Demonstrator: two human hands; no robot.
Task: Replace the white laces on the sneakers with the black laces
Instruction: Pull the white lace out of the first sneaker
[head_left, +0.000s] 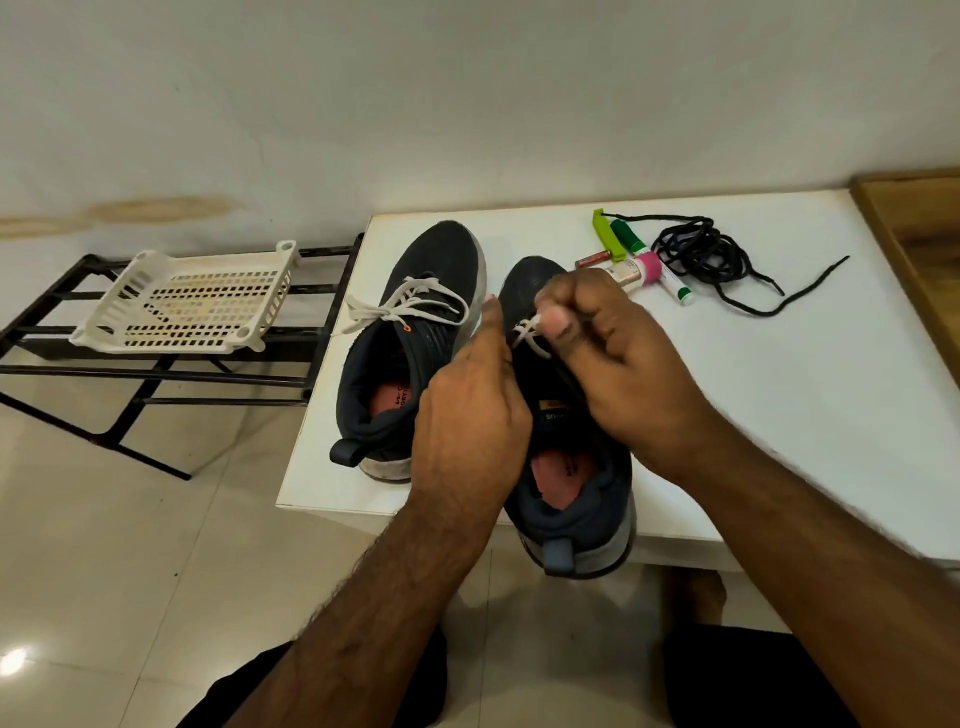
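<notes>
A white table (779, 395) is carrying the work, with a black metal rack (156, 374) standing beside its left edge and a white slotted basket (182, 301) lying tilted on that rack. Two dark sneakers are sitting toe-away on the table. The left sneaker (415, 332) is resting flat, its white lace (410, 304) tied in a bow. The right sneaker (566, 499) is lying nearer the front, its heel overhanging the table edge.

The left hand (467, 415) is resting with straight fingers against the inner side of the right sneaker, steadying it and hiding much of the tongue. The right hand (613, 358) is curling over the eyelets, thumb and fingertips pinching the right sneaker's white lace (527, 332); this hand is blocking most of the lacing from view.

The black laces (701, 254) are lying in a loose coil at the far right of the table, untouched. Between coil and sneakers, several small tubes (639, 270) and a green clip-like item (608, 236) are lying together.
</notes>
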